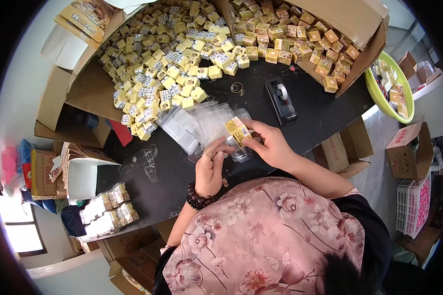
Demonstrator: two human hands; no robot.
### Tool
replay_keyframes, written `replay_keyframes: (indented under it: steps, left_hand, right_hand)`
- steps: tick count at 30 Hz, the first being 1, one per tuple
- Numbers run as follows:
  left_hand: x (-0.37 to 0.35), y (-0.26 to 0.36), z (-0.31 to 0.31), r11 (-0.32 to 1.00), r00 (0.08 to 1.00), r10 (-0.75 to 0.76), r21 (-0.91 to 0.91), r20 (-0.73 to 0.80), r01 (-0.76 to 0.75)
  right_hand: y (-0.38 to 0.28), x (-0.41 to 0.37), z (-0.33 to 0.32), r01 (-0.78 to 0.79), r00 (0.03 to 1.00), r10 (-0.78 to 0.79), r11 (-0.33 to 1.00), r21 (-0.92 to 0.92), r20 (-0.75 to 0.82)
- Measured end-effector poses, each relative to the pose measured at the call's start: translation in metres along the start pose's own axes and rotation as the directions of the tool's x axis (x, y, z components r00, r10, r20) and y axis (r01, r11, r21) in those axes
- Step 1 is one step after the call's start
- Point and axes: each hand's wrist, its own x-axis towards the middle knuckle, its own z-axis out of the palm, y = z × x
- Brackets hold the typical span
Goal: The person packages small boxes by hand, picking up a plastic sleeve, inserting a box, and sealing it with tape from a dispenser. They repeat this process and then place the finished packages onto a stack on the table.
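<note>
My right hand (269, 142) is closed on a small yellow box (237, 129), pinched between thumb and fingers and tilted over the table. Close to the lower left of this box, my left hand (210, 166) has its fingers bent and pressed together; whether anything is between them is hidden. A dark bead bracelet (200, 197) is on the left wrist. Beneath and beyond both hands lies a fanned stack of clear plastic trays (182, 129).
Small yellow-and-white boxes (167, 69) spread from an open carton at the back left. Orange-yellow boxes (307, 34) fill another carton (369, 54). A black tape dispenser (281, 105) stands right of the trays. Wrapped packs (110, 209) sit at the left; a green basket (406, 98) is far right.
</note>
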Motion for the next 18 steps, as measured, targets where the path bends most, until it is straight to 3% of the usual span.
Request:
replay_keyframes:
  steps: [2, 4, 6, 7, 8, 9, 10, 11, 12, 13, 14, 15, 16, 17, 18]
  left_hand:
    - [-0.002, -0.005, 0.007, 1.000, 1.000, 0.002, -0.017, -0.001, -0.002]
    - [-0.007, -0.017, 0.012, 0.995, 0.999, -0.028, -0.093, -0.046, 0.024]
    - [-0.007, -0.021, 0.018, 0.987, 0.998, -0.031, -0.157, -0.056, 0.021]
    - [-0.007, -0.022, 0.019, 0.975, 0.997, -0.034, -0.221, -0.066, 0.018]
    - [-0.007, -0.019, 0.019, 0.975, 0.997, -0.034, -0.221, -0.068, 0.018]
    - [-0.008, -0.014, 0.016, 0.986, 0.998, -0.037, -0.163, 0.043, 0.043]
    - [-0.007, -0.007, 0.012, 0.993, 0.987, -0.043, -0.103, 0.153, 0.059]
    - [-0.009, 0.003, -0.004, 0.955, 0.918, -0.174, -0.166, 0.358, 0.245]
    - [-0.014, -0.003, -0.022, 0.839, 0.789, -0.450, -0.103, 0.419, 0.534]
    - [-0.021, -0.015, -0.038, 0.639, 0.575, -0.678, -0.021, 0.458, 0.769]
    - [-0.029, -0.030, -0.045, 0.838, 0.800, -0.538, 0.066, 0.265, 0.542]
    - [-0.019, -0.013, -0.034, 0.932, 0.930, -0.360, 0.064, 0.077, 0.356]
    - [-0.005, 0.006, -0.017, 0.982, 0.983, -0.145, 0.104, -0.111, 0.157]
    - [0.001, 0.008, -0.004, 0.963, 0.978, -0.178, -0.226, -0.111, 0.149]
    - [0.006, 0.008, -0.005, 0.963, 0.977, -0.177, -0.225, -0.118, 0.147]
  right_hand:
    - [0.008, -0.001, 0.006, 0.322, 0.936, -0.350, 0.894, -0.313, -0.036]
    - [0.005, -0.003, 0.014, 0.286, 0.952, -0.304, 0.927, -0.243, -0.039]
    - [-0.001, -0.004, 0.019, 0.284, 0.893, -0.393, 0.871, -0.400, -0.220]
    - [0.001, -0.003, 0.021, 0.286, 0.893, -0.394, 0.871, -0.400, -0.218]
    - [0.005, -0.001, 0.022, 0.140, 0.967, -0.073, 0.951, 0.274, -0.242]
    - [0.010, 0.001, 0.023, -0.072, 0.979, 0.199, 0.573, 0.816, -0.054]
    - [0.018, 0.002, 0.019, -0.011, 0.994, 0.091, 0.664, 0.748, -0.066]
    - [0.023, 0.003, 0.013, -0.009, 0.994, 0.088, 0.667, 0.745, -0.067]
    - [0.026, 0.002, 0.007, 0.089, 0.994, -0.040, 0.843, 0.531, -0.104]
    - [0.028, 0.002, 0.004, 0.194, 0.980, -0.171, 0.940, 0.279, -0.105]
    - [0.023, 0.000, 0.003, 0.086, 0.996, -0.084, 0.931, 0.355, -0.020]
    - [0.017, -0.001, 0.004, 0.080, 0.997, -0.080, 0.929, 0.361, -0.014]
    - [0.011, -0.002, 0.005, 0.070, 0.993, -0.092, 0.959, 0.275, 0.069]
    - [0.009, -0.002, 0.006, 0.071, 0.983, -0.100, 0.980, 0.184, 0.151]
    - [0.012, -0.003, 0.007, 0.085, 0.982, -0.107, 0.987, 0.139, 0.158]
